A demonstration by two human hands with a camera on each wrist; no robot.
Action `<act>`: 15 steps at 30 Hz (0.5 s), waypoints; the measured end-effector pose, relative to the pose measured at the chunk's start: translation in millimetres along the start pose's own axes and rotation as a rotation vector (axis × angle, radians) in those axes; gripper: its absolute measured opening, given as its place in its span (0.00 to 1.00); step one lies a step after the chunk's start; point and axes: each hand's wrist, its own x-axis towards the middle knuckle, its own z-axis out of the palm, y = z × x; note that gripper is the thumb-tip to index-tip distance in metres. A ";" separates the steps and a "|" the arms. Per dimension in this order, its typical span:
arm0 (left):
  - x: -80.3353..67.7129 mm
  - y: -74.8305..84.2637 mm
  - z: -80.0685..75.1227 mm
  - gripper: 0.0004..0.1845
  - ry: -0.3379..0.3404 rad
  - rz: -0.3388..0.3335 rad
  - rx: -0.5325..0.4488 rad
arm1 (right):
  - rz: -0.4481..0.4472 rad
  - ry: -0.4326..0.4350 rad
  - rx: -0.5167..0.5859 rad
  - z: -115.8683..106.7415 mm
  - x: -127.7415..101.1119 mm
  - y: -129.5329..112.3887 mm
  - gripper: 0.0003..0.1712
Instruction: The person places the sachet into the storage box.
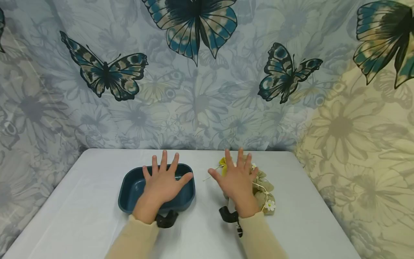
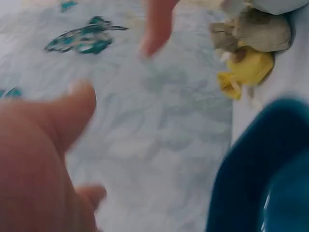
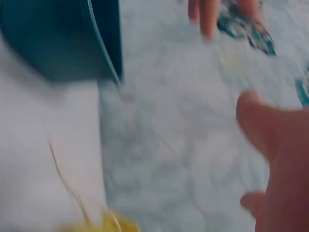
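My left hand (image 1: 163, 183) hovers over a dark teal rectangular tub (image 1: 129, 187), fingers spread wide and nothing in its grasp. My right hand (image 1: 237, 181), likewise spread and holding nothing, is above a pile of small beige cloth pouches (image 1: 266, 186) tied with cord, hiding part of them. A white flower (image 1: 270, 205) decorates the pile's near end. Beside the beige ones lies a yellow pouch (image 2: 251, 65), gathered at its neck. In the right wrist view, thin cord (image 3: 67, 186) trails from yellow cloth (image 3: 120, 223) at the bottom edge.
A white-covered table (image 1: 81, 194) carries the tub on the left and the pouches on the right. Behind it hangs a fabric backdrop (image 1: 200, 118) printed with flowers and butterflies. Black mounts (image 1: 166, 219) are worn at both wrists.
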 end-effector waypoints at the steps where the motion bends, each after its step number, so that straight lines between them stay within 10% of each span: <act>1: -3.5 -11.6 -6.2 0.53 0.011 0.040 -0.037 | -0.022 -0.008 0.036 -6.5 2.2 13.5 0.59; 8: -22.2 -119.3 -39.5 0.59 0.007 0.177 -0.342 | -0.161 -0.227 0.472 -66.8 3.1 123.8 0.55; 15: -27.5 -192.1 -18.1 0.54 -0.138 0.303 -0.813 | -0.260 -0.458 0.863 -74.5 -19.5 204.7 0.46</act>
